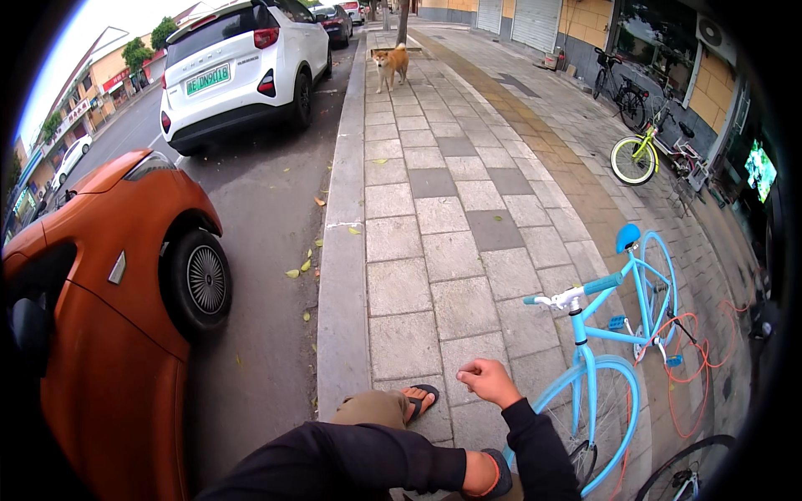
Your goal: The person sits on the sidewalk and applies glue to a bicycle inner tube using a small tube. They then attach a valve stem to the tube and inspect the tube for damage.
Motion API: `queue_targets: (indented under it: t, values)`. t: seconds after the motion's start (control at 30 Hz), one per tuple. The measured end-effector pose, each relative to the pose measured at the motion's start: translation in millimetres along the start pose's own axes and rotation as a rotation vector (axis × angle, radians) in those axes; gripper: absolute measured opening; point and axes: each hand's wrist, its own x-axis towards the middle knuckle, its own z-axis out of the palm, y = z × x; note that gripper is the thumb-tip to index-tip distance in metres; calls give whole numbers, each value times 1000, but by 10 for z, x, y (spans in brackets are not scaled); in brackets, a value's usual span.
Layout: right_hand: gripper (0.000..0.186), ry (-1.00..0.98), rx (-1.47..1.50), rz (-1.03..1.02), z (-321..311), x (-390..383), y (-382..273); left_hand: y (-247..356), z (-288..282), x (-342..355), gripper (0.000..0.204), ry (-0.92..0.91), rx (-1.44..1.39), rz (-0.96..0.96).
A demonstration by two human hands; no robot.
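My right hand (489,382) hangs over the paving in front of me, its fingers curled in and its thumb close to the index finger. Nothing shows in its grip. Nearest to it, on the right, stands a light-blue bicycle (589,392) with a white stem and blue grips; the hand does not touch it. My left arm (359,459), in a black sleeve, crosses low from the left. At its end, bare skin and a red band (499,473) show beside a dark sandal strap. My left hand's fingers cannot be made out.
An orange car (125,317) and a white car (242,75) stand left of the kerb (342,250). A tan dog (391,67) stands ahead. Orange cord (706,359) trails by the blue bicycle. Farther right are a yellow-and-white bicycle (643,156) and a black bicycle (622,88).
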Motion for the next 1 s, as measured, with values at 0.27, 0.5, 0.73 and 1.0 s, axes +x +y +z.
queue_targets:
  t: [0.27, 0.5, 0.73, 1.0]
  values:
    - [32, 536, 952, 325, 94, -783, 372, 41, -1467, -122, 26, -146, -611, 431]
    - [35, 601, 1063, -47, -207, -1157, 311, 108, -2361, 102, 28, 412, -397, 422]
    - [50, 669, 1105, -415, -303, -1385, -159, 23, -2788, 193, 29, 398, -304, 125]
    - [36, 542, 960, -417, -444, -1557, -21, 98, -2747, 255, 28, 491, -373, 80]
